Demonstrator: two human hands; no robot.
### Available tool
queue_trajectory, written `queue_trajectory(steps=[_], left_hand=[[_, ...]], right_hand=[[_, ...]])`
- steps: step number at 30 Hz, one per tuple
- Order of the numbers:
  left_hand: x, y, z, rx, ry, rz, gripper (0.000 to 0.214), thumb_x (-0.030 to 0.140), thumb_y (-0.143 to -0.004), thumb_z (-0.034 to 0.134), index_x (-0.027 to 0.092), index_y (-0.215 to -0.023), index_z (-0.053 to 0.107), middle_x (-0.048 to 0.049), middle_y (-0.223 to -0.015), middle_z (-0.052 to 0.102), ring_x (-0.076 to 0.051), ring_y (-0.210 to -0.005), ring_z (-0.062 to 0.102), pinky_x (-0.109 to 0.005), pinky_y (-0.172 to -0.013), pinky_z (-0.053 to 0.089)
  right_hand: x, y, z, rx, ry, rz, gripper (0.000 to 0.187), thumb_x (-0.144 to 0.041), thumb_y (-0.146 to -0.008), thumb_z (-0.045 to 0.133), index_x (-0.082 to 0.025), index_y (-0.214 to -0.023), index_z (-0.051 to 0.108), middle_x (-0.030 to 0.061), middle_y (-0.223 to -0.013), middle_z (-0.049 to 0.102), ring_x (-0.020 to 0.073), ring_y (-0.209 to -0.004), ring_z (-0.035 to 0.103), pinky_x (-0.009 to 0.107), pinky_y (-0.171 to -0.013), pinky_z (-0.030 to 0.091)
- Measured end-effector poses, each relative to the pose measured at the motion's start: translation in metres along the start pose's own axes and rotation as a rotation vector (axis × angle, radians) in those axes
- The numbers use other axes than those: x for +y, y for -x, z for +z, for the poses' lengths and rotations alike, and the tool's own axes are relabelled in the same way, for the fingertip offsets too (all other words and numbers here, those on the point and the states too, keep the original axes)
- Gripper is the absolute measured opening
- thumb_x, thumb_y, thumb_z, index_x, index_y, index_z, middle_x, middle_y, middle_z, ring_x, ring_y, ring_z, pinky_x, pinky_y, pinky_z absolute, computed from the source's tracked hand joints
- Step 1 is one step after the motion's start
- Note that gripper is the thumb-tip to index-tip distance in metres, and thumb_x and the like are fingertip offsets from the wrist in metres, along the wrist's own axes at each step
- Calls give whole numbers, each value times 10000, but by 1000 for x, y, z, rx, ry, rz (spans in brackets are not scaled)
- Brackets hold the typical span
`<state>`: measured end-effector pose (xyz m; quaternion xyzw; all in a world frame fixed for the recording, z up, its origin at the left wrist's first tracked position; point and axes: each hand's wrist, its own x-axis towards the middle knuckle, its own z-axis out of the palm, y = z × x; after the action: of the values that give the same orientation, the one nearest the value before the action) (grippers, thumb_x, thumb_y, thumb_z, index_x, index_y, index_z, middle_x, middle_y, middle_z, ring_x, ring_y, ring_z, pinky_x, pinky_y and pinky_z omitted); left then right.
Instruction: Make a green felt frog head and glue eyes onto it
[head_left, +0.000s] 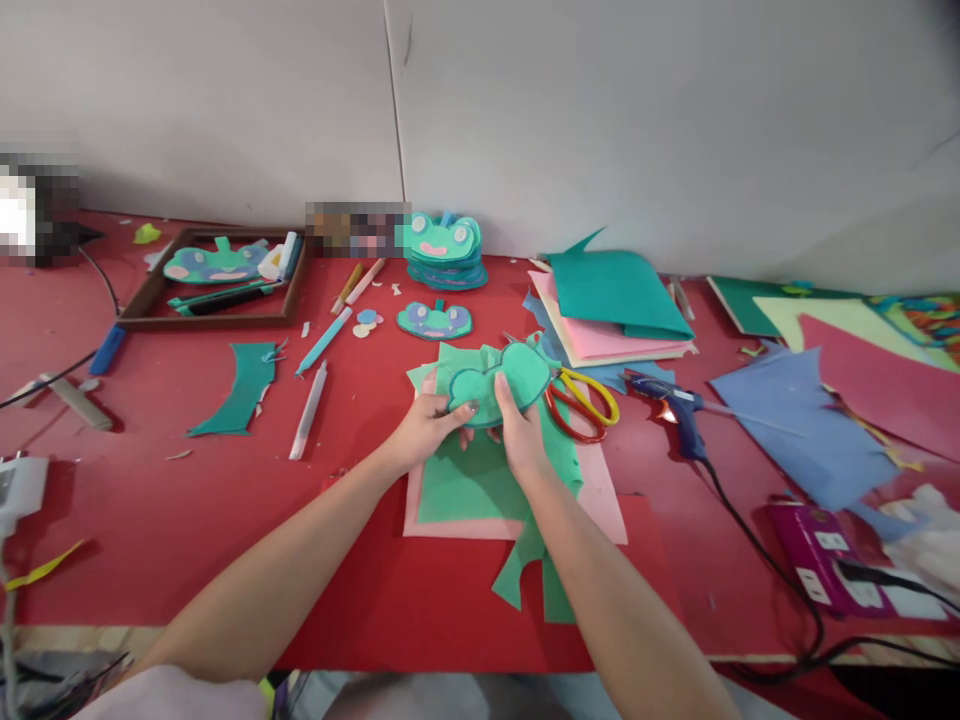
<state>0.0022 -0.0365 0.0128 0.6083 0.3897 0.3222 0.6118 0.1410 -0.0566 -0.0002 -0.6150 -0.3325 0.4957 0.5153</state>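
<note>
Both my hands hold up a green felt cut-out with rounded lobes and a dark outline. My left hand pinches its lower left part, thumb on top. On its lower right part, my right hand presses with the thumb in front. Beneath lie green felt sheets over a pink sheet. Scissors with yellow and red handles rest just right of my right hand; their blades are mostly hidden. Beyond my hands is a finished frog-face felt piece, with a stack of frog-face pieces behind it.
Right of the scissors lies a blue glue gun with its cord. Folded felt and a blue sheet lie at right. Left are markers, a teal scrap and a brown tray. A purple box sits near the front edge.
</note>
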Motion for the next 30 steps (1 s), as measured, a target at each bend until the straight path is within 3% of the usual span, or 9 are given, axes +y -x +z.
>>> queue_trajectory(steps=[6,9,14,17,20,23,30], left_hand=[[-2,1,3,18,48,-51,486,507,-809,476,129,-515,566,-37,-500,580,-104,-478,538,-224,-522,447],[-7,-2,4,36,103,-90,527,551,-808,443,137,-496,540,-34,-456,556,-108,-446,520,-227,-487,438],[-8,-3,3,-1,154,-122,520,565,-766,493,149,-454,516,-22,-377,508,-107,-369,481,-231,-422,401],[-6,-3,3,2,158,-120,512,564,-760,496,139,-477,529,-33,-419,530,-120,-411,507,-246,-460,430],[-6,-3,4,139,46,-50,422,520,-750,534,128,-600,571,-29,-569,578,-131,-543,543,-242,-532,448],[-7,-5,2,277,-163,38,333,456,-753,557,140,-647,561,-3,-628,544,-117,-593,506,-217,-537,410],[-11,-7,-3,255,-332,83,297,417,-792,520,153,-656,524,17,-601,465,-98,-558,429,-206,-528,370]], right_hand=[[1,3,0,-61,106,-102,475,-594,-755,469,-162,-871,626,13,-703,640,176,-678,599,272,-615,474],[-2,6,2,-74,58,-138,433,-555,-757,500,-183,-930,640,26,-814,668,204,-840,613,296,-735,484],[-2,3,-1,57,-59,24,497,-548,-700,578,-214,-1067,608,50,-997,664,225,-893,620,328,-714,509],[-1,-1,-5,95,-96,2,515,-551,-706,574,-206,-1087,597,52,-1039,655,221,-903,620,324,-714,512],[-2,-3,-7,57,-120,-48,510,-541,-712,573,-185,-1076,603,51,-1020,661,229,-947,607,335,-752,509],[-1,-3,-6,116,-102,-60,474,-523,-706,591,-197,-1050,613,47,-1026,659,234,-1009,581,341,-811,491],[4,-9,-8,163,-134,-178,392,-459,-726,595,-205,-1023,632,50,-1050,649,222,-993,588,381,-874,455]])
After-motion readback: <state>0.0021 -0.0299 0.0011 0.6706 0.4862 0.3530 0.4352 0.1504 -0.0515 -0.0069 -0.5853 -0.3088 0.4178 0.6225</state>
